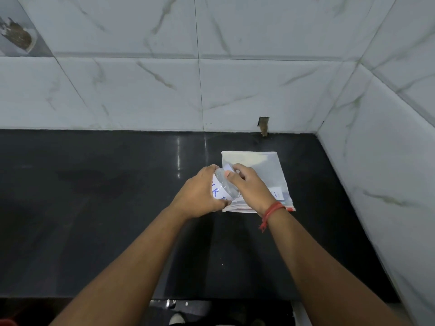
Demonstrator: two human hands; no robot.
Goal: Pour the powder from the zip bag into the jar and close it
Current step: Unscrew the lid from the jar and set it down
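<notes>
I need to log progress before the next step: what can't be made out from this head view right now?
- Jar lid: covered by the right hand, so on or off is unclear.
- Jar contents: hidden by the left hand and its label.
- Zip bag seal and near edge: behind the right wrist.
- Label writing: too small and partly covered.
- Powder in the bag: not discernible.

Black countertop (98, 208): bare from 7 through 11 o'clock, open passage for a hand across the whole left half. Near edge at 6 o'clock: bare between the forearms. Obstruction at 1 o'clock: zip bag (259, 168) lying flat, with the clear jar (222, 187) at its left edge, clasped by the left hand (200, 196) and right hand (249, 184). Tiled wall (141, 90) closes 12 o'clock; side wall (381, 184) closes 3 o'clock, leaving a narrow bare strip beside the bag.
</notes>
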